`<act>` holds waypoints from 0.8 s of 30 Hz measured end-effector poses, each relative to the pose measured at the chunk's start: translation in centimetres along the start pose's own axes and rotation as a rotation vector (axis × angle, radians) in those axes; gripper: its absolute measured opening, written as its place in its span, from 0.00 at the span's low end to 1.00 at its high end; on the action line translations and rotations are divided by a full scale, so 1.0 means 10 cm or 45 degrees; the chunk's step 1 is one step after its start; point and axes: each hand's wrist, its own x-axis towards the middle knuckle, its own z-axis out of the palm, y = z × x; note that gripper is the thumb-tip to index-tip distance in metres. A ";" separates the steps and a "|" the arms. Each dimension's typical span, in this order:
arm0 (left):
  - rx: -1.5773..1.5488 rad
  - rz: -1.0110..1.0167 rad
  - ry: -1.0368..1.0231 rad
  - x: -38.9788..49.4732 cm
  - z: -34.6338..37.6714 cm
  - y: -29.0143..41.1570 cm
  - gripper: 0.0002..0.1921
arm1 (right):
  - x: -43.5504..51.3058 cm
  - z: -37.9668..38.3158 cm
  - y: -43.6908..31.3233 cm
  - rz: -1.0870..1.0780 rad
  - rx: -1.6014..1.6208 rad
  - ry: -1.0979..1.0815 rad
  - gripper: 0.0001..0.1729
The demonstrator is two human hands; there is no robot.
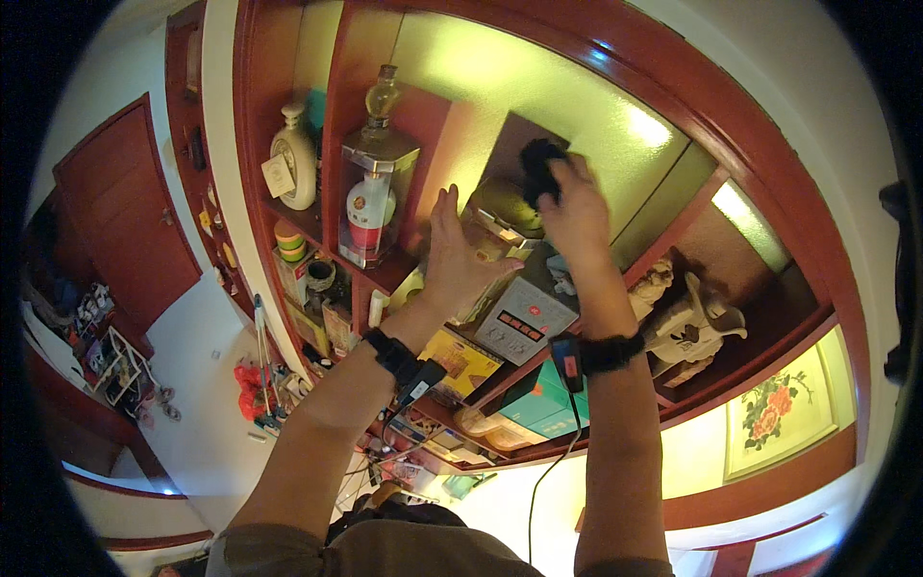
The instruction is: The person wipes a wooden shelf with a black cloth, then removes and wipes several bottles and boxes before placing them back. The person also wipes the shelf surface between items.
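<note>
My right hand is raised at the back of a lit cabinet compartment, its fingers closed on a black object that is blurred; its kind cannot be told. Just left of it, my left hand is held up with fingers and thumb spread and nothing in it. Between and behind the hands stands a round golden item in clear packaging. Below the hands is a silver-grey box bearing writing. A dark square panel leans behind the black object. Both wrists wear black straps with small cabled devices.
Left of my hands stand a boxed white and red bottle and a cream ceramic bottle. At right are pale carved figures. A yellow box and a green box lie lower. Red wooden dividers frame the compartments.
</note>
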 end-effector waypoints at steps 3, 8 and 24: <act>-0.146 -0.196 -0.172 0.09 0.02 0.05 0.69 | 0.07 0.34 0.09 0.172 0.052 -0.294 0.31; -0.075 -0.163 -0.143 0.08 0.05 0.09 0.65 | 0.04 0.53 0.20 0.185 0.125 -0.279 0.31; -0.116 -0.236 -0.171 0.12 0.03 0.11 0.62 | 0.19 0.54 0.11 -0.093 0.458 -0.308 0.23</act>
